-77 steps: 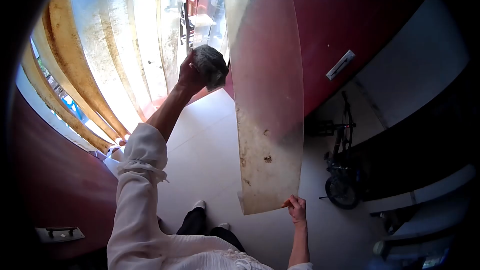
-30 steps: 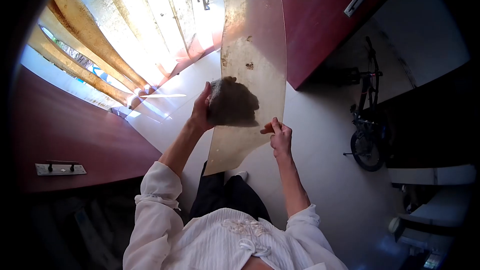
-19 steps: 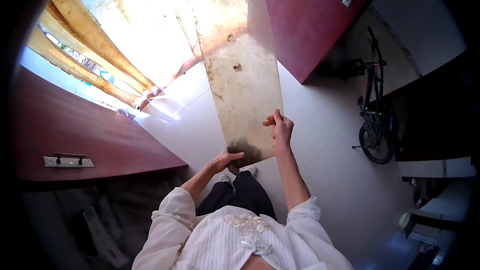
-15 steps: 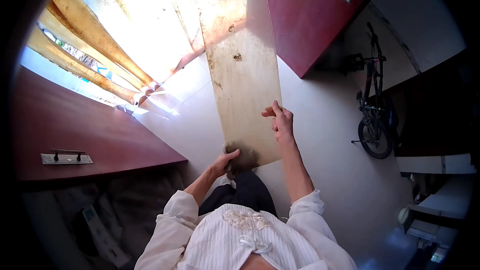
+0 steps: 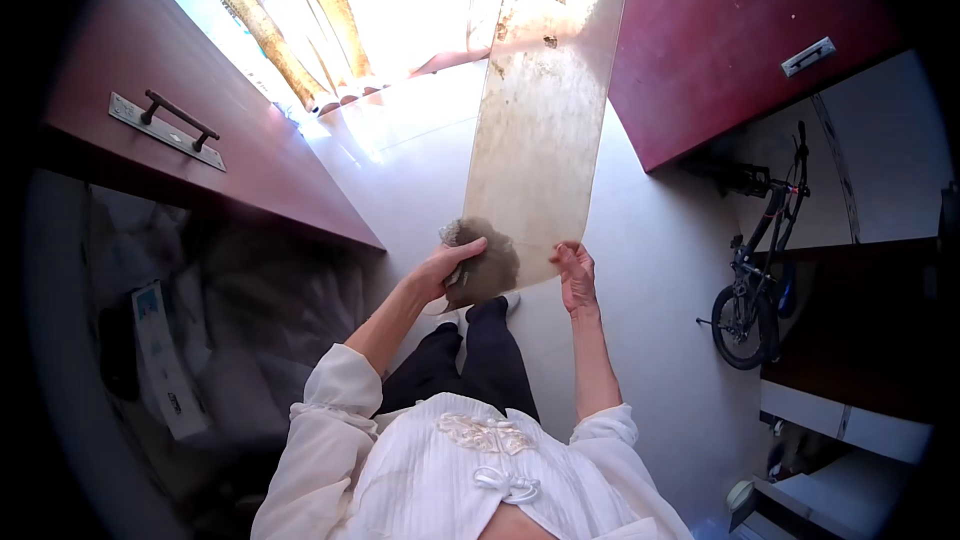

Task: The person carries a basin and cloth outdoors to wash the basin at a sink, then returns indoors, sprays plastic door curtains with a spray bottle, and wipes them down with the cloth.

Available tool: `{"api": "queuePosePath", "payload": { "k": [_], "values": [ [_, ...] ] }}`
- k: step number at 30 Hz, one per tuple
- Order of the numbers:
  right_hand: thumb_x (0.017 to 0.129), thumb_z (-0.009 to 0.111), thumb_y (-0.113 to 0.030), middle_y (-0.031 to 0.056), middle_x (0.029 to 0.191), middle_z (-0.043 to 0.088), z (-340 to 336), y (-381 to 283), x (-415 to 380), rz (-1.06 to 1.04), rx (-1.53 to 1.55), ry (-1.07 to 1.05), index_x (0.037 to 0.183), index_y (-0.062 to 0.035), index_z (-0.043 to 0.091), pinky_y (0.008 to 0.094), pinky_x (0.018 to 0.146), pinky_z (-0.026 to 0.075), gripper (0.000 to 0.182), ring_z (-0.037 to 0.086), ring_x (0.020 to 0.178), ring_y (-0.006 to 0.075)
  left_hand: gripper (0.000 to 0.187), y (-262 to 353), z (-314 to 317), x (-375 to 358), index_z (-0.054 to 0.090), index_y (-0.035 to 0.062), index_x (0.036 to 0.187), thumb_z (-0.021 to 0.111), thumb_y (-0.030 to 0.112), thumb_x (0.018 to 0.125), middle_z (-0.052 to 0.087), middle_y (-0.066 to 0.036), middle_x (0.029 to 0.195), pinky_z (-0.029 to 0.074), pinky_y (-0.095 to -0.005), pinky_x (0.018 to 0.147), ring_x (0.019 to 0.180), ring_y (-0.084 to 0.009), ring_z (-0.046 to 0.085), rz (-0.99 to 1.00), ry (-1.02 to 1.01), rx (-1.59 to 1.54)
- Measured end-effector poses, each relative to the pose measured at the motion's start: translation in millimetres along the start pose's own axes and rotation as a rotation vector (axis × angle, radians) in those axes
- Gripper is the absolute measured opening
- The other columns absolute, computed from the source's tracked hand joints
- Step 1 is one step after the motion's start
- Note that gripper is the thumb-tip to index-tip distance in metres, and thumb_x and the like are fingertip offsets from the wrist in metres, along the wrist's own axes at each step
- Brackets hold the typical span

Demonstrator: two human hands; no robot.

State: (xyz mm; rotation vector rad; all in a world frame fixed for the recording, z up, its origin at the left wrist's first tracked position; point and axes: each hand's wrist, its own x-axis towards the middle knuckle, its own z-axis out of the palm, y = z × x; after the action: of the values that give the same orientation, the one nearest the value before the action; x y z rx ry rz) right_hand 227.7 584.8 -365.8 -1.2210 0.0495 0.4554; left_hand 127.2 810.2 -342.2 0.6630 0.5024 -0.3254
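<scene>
A long translucent plastic curtain strip, yellowed and marked with brown stains, hangs in front of me with its lower end at my hands. My left hand grips its lower left edge, thumb on the near face. Behind the strip, the same hand has a dark grey cloth-like wad, seen blurred through the plastic, with a pale bit of it sticking out past the edge. My right hand is closed at the lower right corner, its fingers pinching the strip's edge.
A red door with a handle stands open on the left, another red door on the right. More yellowed strips hang in the bright doorway. A folding bicycle leans at the right. Pale tiles cover the floor.
My right hand has come down from beside the strip and closed on its lower right edge. My left hand and the wad have risen slightly, and the view has turned left.
</scene>
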Motion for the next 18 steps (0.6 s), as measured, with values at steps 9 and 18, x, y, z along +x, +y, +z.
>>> {"api": "queuePosePath", "payload": {
  "k": [9, 18],
  "values": [
    [0.075, 0.076, -0.022, -0.0011, 0.061, 0.056, 43, 31, -16, 0.13, -0.174, 0.499, 0.072, -0.0109, 0.056, 0.0166, 0.039, 0.028, 0.023, 0.041, 0.046, 0.0024, 0.051, -73, -64, -81, 0.049, 0.0054, 0.123, 0.071, 0.019, 0.079, 0.058, -0.004, 0.111, 0.042, -0.0297, 0.091, 0.101, -0.0148, 0.054, 0.07, 0.023, 0.463],
    [0.078, 0.072, -0.029, 0.0072, 0.088, 0.068, 32, 6, -29, 0.341, -0.108, -0.083, 0.103, -0.0065, 0.064, 0.0187, 0.053, 0.043, 0.034, 0.061, 0.068, 0.0082, 0.045, -55, -64, -91, 0.049, 0.0063, 0.122, 0.068, 0.014, 0.082, 0.059, -0.005, 0.109, 0.049, -0.0319, 0.085, 0.098, -0.0163, 0.058, 0.086, 0.004, 0.053]
  ]
}}
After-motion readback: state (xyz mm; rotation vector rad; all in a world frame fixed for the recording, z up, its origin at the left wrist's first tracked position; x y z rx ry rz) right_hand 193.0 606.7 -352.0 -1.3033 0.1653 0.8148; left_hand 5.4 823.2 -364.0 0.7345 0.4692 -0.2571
